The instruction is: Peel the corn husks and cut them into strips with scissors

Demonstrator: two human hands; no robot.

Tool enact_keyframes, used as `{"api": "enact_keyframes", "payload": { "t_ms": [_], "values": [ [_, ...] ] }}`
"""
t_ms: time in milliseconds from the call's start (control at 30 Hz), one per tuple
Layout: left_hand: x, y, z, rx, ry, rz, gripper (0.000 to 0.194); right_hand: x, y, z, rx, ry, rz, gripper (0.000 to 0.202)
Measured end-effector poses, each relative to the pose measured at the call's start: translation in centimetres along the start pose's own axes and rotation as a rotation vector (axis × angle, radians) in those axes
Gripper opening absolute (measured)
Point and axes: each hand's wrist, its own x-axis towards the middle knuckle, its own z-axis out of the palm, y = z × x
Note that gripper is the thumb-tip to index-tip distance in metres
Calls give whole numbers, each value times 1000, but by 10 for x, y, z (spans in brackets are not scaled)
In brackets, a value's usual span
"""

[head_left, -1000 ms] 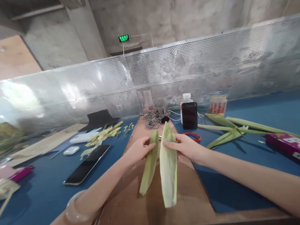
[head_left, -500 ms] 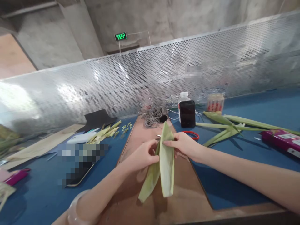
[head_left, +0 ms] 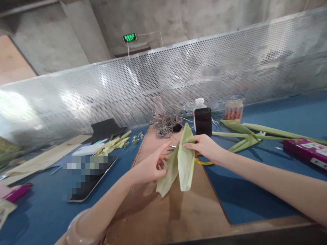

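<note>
Since the earlier frames, the 2 pale green husk strips have risen and drawn together: the left strip (head_left: 168,175) now laps behind the right strip (head_left: 186,163), their lower ends splayed over the brown board (head_left: 204,207). The right hand (head_left: 205,148) is clamped on the right strip near its pointed top, thumb in front. The left hand (head_left: 153,166) has its fingers spread apart, thumb at the left strip's outer edge; contact there is hard to judge. Bare board lies open below the strips, its straight right edge bordering a wide stretch of smooth blue tabletop (head_left: 245,194). Behind the hands, a silvery blade tip and a curved yellow loop (head_left: 204,162) show in part. Farther off, a tangle of grey cord (head_left: 167,126) sits at the board's end, near a glossy black rectangular device (head_left: 203,121) standing before a white-capped bottle (head_left: 199,101). Long ribbed leaves (head_left: 246,136) and a shiny purple packet (head_left: 304,149) lie to the right, a flat dark phone (head_left: 89,187) to the left. Perforated metal mesh (head_left: 102,92) closes the far side.
</note>
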Motion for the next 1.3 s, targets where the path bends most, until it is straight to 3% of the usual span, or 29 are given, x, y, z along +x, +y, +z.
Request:
{"api": "enact_keyframes", "payload": {
  "t_ms": [200, 367, 533, 733, 833, 1033, 1300],
  "values": [
    [-1, 1, -1, -54, -85, 78, 75, 6, 2, -7, 3, 14, -33, 11],
    [-1, 2, -5, -229, -93, 72, 54, 14, 7, -16, -20, -9, -83, 16],
    [0, 4, -8, -59, -89, 27, 28, 18, 11, -18, -20, -1, -92, 20],
    [1, 5, -3, -98, -67, -62, 41, 18, 14, -14, 7, 25, -122, 19],
    [3, 3, 1, -98, -60, -103, 51, 16, 11, -12, -52, 118, -153, 18],
    [6, -1, 9, -228, -17, -136, 59, 8, 3, -6, -382, 366, -512, 14],
    [9, 3, 19, -390, -56, -87, 68, 3, 7, 1, -417, 349, -619, 13]
  ]
}}
